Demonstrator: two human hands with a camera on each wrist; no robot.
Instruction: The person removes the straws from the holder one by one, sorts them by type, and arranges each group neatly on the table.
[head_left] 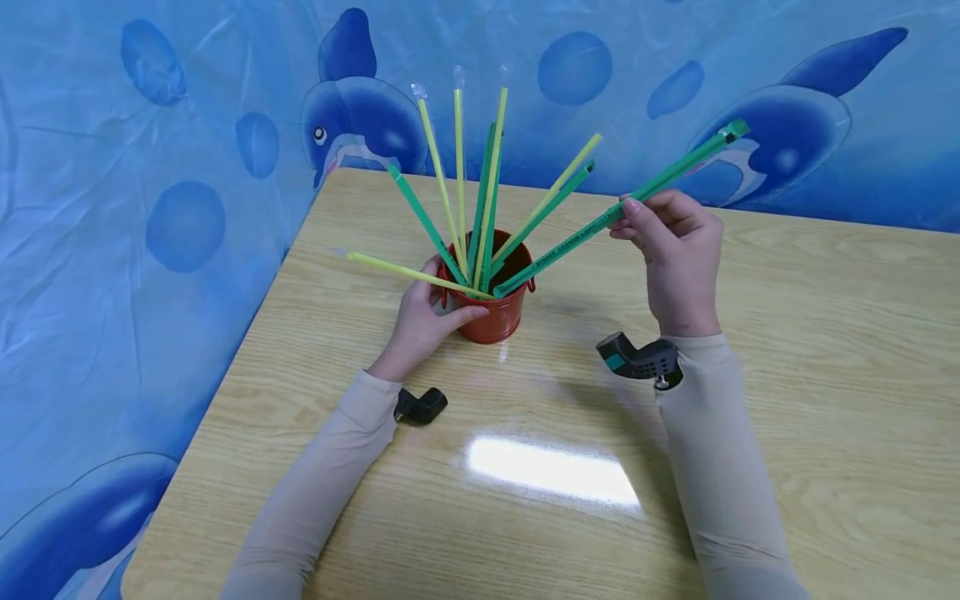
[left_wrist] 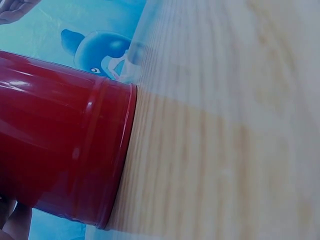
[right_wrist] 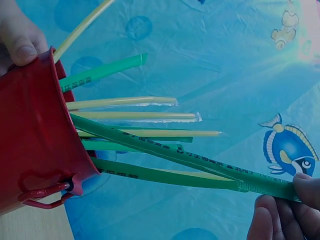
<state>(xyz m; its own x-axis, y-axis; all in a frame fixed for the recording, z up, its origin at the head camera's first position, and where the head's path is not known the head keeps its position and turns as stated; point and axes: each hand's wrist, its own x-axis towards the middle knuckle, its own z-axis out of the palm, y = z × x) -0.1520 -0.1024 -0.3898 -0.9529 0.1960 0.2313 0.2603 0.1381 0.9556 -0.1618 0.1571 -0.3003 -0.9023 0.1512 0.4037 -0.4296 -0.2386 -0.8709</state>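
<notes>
A small red metal bucket (head_left: 491, 323) with side handles (right_wrist: 47, 197) stands on the table, full of straws fanning out. My left hand (head_left: 423, 321) grips its left side, thumb along the front near the rim. Between thumb and fingers, my right hand (head_left: 681, 250) pinches a green-wrapped straw (head_left: 573, 240) printed with dark lettering. That straw slants up to the right, its lower end at the bucket's rim. Several yellow straws (head_left: 438, 171) in clear wrappers and other green-wrapped straws (head_left: 420, 208) lean in the bucket. In the left wrist view the bucket's red wall (left_wrist: 55, 135) fills the left side.
The wood-grain table (head_left: 840, 375) extends to both sides and toward me, with a bright glare patch at its middle. Behind and left hangs a blue sheet (head_left: 67, 275) with dolphin prints. Each wrist carries a black camera (head_left: 637, 358).
</notes>
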